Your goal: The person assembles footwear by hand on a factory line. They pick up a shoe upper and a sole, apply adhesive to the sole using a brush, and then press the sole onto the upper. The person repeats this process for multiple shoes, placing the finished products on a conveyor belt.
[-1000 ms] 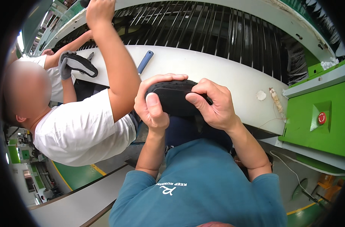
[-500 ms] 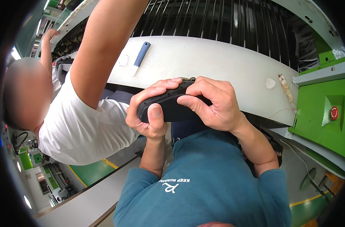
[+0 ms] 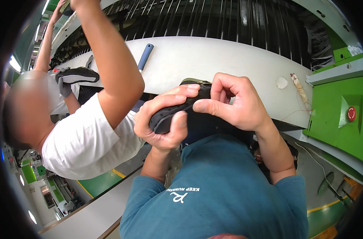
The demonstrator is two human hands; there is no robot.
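Observation:
A black shoe (image 3: 204,91) is held above my lap, at the near edge of the white work surface. My left hand (image 3: 147,124) wraps its left end, fingers over the upper and thumb against the sole side. My right hand (image 3: 243,104) is closed at its other end, thumb laid along the shoe and index finger curled beside it. Whether something thin is pinched there too, I cannot make out. An olive-green part (image 3: 191,81) shows at the shoe's far side.
A co-worker (image 3: 86,143) sits close on my left, one arm raised over the white surface (image 3: 213,59). Behind that arm, a gloved hand holds another dark shoe (image 3: 84,75). A blue-handled tool (image 3: 145,56) lies ahead. Right: a wrapped stick (image 3: 300,91), a green panel with red button (image 3: 351,113).
My right hand has shifted its grip, its fingers curling more tightly, and the shoe has turned. The co-worker's arm swung left and up; a second dark shoe has come into view.

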